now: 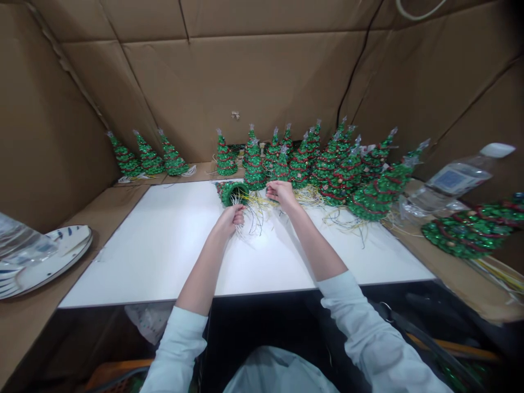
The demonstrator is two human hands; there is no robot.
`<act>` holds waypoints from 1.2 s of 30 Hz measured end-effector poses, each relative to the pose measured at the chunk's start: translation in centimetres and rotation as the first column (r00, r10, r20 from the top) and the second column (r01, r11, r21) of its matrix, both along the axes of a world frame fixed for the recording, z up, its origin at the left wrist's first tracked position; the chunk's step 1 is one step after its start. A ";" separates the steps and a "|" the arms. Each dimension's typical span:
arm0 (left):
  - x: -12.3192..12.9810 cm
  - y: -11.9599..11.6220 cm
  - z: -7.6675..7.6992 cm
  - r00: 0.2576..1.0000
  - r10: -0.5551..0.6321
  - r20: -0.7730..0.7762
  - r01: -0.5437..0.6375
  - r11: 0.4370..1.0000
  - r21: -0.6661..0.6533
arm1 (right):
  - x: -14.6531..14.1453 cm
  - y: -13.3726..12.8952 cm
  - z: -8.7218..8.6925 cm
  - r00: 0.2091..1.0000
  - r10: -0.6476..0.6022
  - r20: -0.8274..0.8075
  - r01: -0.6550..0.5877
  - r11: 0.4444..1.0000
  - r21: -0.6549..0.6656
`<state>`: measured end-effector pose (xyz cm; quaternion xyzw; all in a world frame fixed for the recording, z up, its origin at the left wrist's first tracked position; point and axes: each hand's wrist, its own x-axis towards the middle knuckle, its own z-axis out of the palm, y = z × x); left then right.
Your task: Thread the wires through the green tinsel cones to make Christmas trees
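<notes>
A small green Christmas tree (226, 191) with red garland lies on its side on the white board, its hollow base facing me. White and yellow wires (244, 231) hang out of that base. My left hand (234, 218) is closed around these wires just below the opening. To the right, my right hand (280, 192) is raised with thumb and fingers pinched together; whatever is between them is too small to make out. Behind it stand several upright trees (301, 166), and loose yellow and white wires (307, 195) spread at their feet.
Three trees (149, 155) stand at the back left. At right are a clear plastic bottle (454, 177) and a large tree (466, 233) lying tilted. A patterned plate (77, 245) with a clear bottle (24, 240) sits at left. Cardboard walls (262, 71) enclose the white board (155, 256).
</notes>
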<state>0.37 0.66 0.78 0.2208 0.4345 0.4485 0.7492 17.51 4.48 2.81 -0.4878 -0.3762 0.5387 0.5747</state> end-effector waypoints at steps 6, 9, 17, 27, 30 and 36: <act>0.0 0.0 0.0 1.000 -0.001 -0.010 0.001 1.000 0.003 | 0.5 -0.2 0.1 0.999 0.020 -0.034 -0.020 1.000 0.012; -0.1 0.1 -0.1 1.000 -0.002 -0.006 0.002 1.000 0.001 | 0.6 0.0 -0.1 0.999 0.003 -0.042 -0.003 1.000 0.010; -0.1 0.1 -0.2 1.000 0.001 0.006 -0.001 1.000 0.003 | 0.0 -0.7 0.6 0.849 -0.345 0.401 0.240 0.927 0.290; 0.3 0.2 -0.3 0.999 0.042 -0.016 -0.042 0.998 0.054 | -6.3 -6.4 2.5 0.309 0.141 0.941 -0.404 0.915 -0.004; 0.3 0.0 0.0 0.997 0.054 -0.062 -0.051 0.998 0.039 | -5.6 -6.3 1.6 0.353 0.479 0.803 -0.501 0.822 -0.270; -0.5 0.0 0.2 0.995 0.091 -0.041 -0.089 0.995 0.055 | -3.6 -5.8 1.5 0.626 0.650 0.431 -0.578 0.757 -0.303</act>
